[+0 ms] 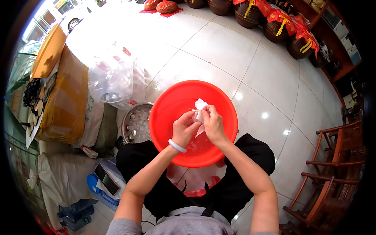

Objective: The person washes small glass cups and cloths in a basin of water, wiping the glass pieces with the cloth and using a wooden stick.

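Both my hands are together above a red plastic basin [164,102], with the wrists coming in from below. My left hand [183,128], with a pale bangle [177,145] at its wrist, has its fingers closed round a small clear cup-like piece [199,117]. My right hand [213,124] pinches a crumpled white cloth or tissue [200,103] against that piece; part of the white material sticks out above the fingers. Clear small pieces, hard to make out, lie low in the basin. Left of it, a metal bowl [126,127] holds several clear, glassy pieces.
Clear plastic bags [111,80] stand behind the metal bowl, beside a taped cardboard box [64,102]. A phone [106,179] lies at lower left. Wooden chairs [333,168] stand on the right. Dark jars [248,17] with red covers line the back.
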Demonstrator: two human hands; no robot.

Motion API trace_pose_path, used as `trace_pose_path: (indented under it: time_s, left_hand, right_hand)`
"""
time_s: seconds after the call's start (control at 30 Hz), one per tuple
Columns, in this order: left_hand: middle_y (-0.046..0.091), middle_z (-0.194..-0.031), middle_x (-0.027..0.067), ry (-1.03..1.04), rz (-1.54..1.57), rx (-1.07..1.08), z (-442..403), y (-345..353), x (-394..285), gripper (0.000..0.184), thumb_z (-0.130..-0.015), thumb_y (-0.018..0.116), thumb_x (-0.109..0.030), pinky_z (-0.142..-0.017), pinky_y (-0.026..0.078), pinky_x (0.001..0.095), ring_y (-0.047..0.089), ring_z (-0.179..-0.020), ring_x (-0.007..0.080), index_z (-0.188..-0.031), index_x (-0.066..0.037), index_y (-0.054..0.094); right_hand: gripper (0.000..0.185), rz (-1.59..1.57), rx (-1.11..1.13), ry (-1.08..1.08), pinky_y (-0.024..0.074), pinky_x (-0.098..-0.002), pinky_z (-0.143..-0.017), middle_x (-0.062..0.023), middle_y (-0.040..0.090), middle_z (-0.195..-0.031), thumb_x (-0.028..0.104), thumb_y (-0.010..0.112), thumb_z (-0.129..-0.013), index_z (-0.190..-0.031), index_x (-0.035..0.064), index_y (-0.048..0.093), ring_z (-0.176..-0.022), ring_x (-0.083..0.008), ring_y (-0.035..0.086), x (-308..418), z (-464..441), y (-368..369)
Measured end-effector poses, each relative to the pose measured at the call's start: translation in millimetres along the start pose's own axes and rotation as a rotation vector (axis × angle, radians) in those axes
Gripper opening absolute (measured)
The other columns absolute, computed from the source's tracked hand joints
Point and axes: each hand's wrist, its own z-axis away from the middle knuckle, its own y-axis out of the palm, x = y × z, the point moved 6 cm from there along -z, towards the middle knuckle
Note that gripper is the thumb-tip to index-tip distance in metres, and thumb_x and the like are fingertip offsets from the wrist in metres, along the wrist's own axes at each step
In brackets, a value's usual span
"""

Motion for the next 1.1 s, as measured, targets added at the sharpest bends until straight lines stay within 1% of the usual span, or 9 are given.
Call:
trace_pose_path:
  time_s: [0.13, 0.33, 0.4, 0.53, 0.7, 0.73, 0.77, 0.87, 1.1]
  left_hand:
    - [0.060, -0.102, 0.0129, 0.159, -0.079, -0.053, 2.0, -2.7, 8.9, 0.036, -0.074, 0.065, 0.001, -0.074, 0.052, 0.0268, 0.060, -0.089, 0.0181, -0.108, 0.007, 0.053]
    - [0.056, -0.113, 0.0142, 0.312, -0.380, 0.027, 2.5, 2.9, -5.9, 0.033, -0.073, 0.063, 0.003, -0.073, 0.051, 0.0276, 0.060, -0.091, 0.0188, -0.105, 0.004, 0.057]
    - [0.055, -0.116, 0.0121, 0.237, -0.333, 0.109, 2.7, 5.5, -4.9, 0.033, -0.074, 0.062, 0.003, -0.075, 0.050, 0.0276, 0.059, -0.095, 0.0191, -0.107, 0.002, 0.057]
    - [0.056, -0.113, 0.0089, 0.105, -0.060, 0.123, -1.0, 0.0, -0.5, 0.031, -0.076, 0.059, 0.004, -0.080, 0.048, 0.0269, 0.057, -0.097, 0.0189, -0.106, 0.003, 0.057]
    - [0.057, -0.105, 0.0076, -0.333, 0.478, 0.122, 0.9, -0.6, 10.8, 0.030, -0.088, 0.049, -0.006, -0.083, 0.046, 0.0308, 0.057, -0.094, 0.0171, -0.117, 0.002, 0.050]
    - [0.058, -0.101, 0.0080, -0.386, 0.496, 0.126, 0.5, 0.6, 14.4, 0.032, -0.092, 0.044, -0.015, -0.075, 0.049, 0.0300, 0.058, -0.089, 0.0165, -0.119, 0.000, 0.046]
    - [0.058, -0.101, 0.0080, -0.389, 0.495, 0.130, 1.6, 2.4, 15.1, 0.032, -0.092, 0.044, -0.015, -0.075, 0.049, 0.0300, 0.058, -0.089, 0.0165, -0.119, 0.000, 0.046]
    - [0.059, -0.087, 0.0059, -0.508, 0.507, 0.099, 9.9, 8.3, 24.7, 0.027, -0.092, 0.044, -0.021, -0.055, 0.045, 0.0257, 0.058, -0.068, 0.0144, -0.110, -0.002, 0.051]
    - [0.052, -0.066, 0.0011, -0.679, 0.126, 0.004, 17.7, 9.6, 23.1, 0.028, -0.094, 0.034, -0.032, -0.043, 0.031, 0.0217, 0.045, -0.048, 0.0094, -0.083, -0.011, 0.050]
  right_hand:
    - [0.015, -0.083, -0.055, 0.062, 0.0455, -0.0380, -0.066, -0.0188, 0.057, -0.080, 0.013, 0.044, -0.089, -0.091, -0.0012, 0.049, -0.073, -0.0329, 0.058, -8.9, 1.1, 1.2]
    - [0.020, -0.241, -0.070, 0.338, 0.0444, -0.0313, -0.069, -0.0121, 0.058, -0.084, 0.018, 0.043, -0.090, -0.093, -0.0006, 0.051, -0.078, -0.0201, 0.057, -58.1, 3.4, 5.3]
    - [0.020, -0.591, 0.024, 0.568, 0.0434, -0.0277, -0.070, -0.0073, 0.058, -0.085, 0.018, 0.045, -0.090, -0.093, 0.0003, 0.052, -0.081, -0.0124, 0.053, -69.4, 6.5, 11.2]
    - [0.020, -0.627, 0.083, 0.537, 0.0436, -0.0268, -0.069, -0.0049, 0.057, -0.085, 0.020, 0.045, -0.091, -0.093, 0.0016, 0.052, -0.079, -0.0094, 0.052, -53.7, 4.7, 9.5]
    - [0.022, -0.272, 0.111, 0.205, 0.0457, -0.0306, -0.065, -0.0092, 0.058, -0.079, 0.022, 0.042, -0.092, -0.094, 0.0011, 0.051, -0.071, -0.0172, 0.057, -29.9, 0.0, 11.8]
    - [0.018, -0.182, 0.104, 0.168, 0.0443, -0.0271, -0.062, -0.0070, 0.057, -0.080, 0.020, 0.041, -0.093, -0.093, 0.0034, 0.047, -0.070, -0.0139, 0.055, -29.7, 2.0, 13.8]
    - [0.018, -0.182, 0.100, 0.170, 0.0443, -0.0271, -0.062, -0.0070, 0.057, -0.080, 0.020, 0.041, -0.093, -0.093, 0.0034, 0.047, -0.070, -0.0139, 0.055, -30.0, 4.2, 15.1]
    - [0.015, 0.049, 0.008, -0.044, 0.0450, -0.0396, -0.057, -0.0191, 0.055, -0.074, 0.018, 0.040, -0.093, -0.092, 0.0029, 0.043, -0.067, -0.0340, 0.057, -9.0, 8.4, 6.9]
    - [0.011, 0.278, -0.076, -0.470, 0.0443, -0.0406, -0.054, -0.0183, 0.055, -0.071, 0.011, 0.041, -0.091, -0.089, 0.0004, 0.042, -0.064, -0.0344, 0.057, 13.9, 18.6, 13.7]
